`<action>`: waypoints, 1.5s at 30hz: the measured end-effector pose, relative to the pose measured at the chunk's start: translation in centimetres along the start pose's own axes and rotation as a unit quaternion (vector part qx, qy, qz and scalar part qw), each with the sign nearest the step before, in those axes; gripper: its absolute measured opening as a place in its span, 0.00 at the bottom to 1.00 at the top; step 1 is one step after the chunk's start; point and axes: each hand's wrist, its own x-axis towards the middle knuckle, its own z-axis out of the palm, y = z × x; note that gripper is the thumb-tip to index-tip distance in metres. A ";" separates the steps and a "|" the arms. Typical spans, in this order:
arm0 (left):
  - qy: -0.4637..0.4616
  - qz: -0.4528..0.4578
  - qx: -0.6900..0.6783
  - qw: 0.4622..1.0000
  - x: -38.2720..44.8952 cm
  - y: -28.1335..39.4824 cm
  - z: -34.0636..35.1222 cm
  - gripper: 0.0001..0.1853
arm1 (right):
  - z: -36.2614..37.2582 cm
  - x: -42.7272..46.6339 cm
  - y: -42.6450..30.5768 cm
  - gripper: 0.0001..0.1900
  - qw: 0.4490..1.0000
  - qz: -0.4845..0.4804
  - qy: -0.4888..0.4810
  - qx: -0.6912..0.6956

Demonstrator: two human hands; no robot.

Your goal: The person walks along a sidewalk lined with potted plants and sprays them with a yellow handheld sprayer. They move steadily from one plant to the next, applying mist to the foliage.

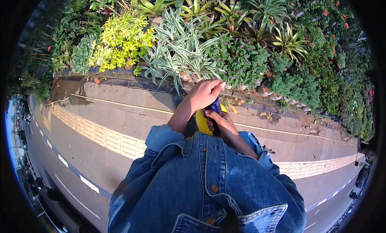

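Note:
My right hand (221, 119) is closed around the dark handle of a blue and black tool (214, 106), whose exact kind I cannot tell. My left hand (206, 92) is bent over the upper end of this tool, its fingers curled near the tip; whether it grips the tool is hard to see. Just behind and under the tool shows a yellow object (202, 122), partly covered by the hands and forearms. Beyond my left hand stand a striped, long-leaved plant (184, 49) and a bush with small purple flowers (239, 61).
A low border (129, 82) edges the planting bed. A pale hose (120, 103) runs across the paved sidewalk, passing behind my arms. Yellow tactile paving (90, 129) lies nearer me. A dark car (57, 213) is on the road at the lower left.

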 end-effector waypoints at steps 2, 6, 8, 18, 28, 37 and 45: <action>0.034 0.018 -0.022 0.999 -0.2 -0.2 0.4 0.11 | 0.0 -0.1 0.2 0.13 1.000 0.000 -0.001 -0.012; 0.067 0.001 -0.055 0.996 -1.6 -1.2 0.2 0.11 | 0.7 0.4 1.1 0.12 1.000 0.005 -0.009 -0.004; 0.071 -0.010 -0.064 0.995 -2.5 -2.0 -0.5 0.11 | 1.4 0.9 1.8 0.12 1.000 0.012 -0.023 -0.008; 0.197 -0.061 -0.043 0.978 -7.6 -5.1 -6.6 0.11 | 8.3 4.0 3.1 0.11 0.994 0.043 -0.093 -0.024; 0.419 -0.093 -0.289 0.856 -25.1 -11.2 -22.9 0.18 | 31.6 8.2 7.7 0.10 0.961 0.082 -0.252 -0.074; 0.613 -0.148 -0.161 0.759 -52.9 -14.7 -38.5 0.19 | 58.0 6.2 20.6 0.10 0.837 0.173 -0.474 -0.212; 0.745 -0.184 -0.138 0.626 -65.1 -19.6 -44.9 0.17 | 72.4 6.8 29.3 0.10 0.773 0.269 -0.529 -0.225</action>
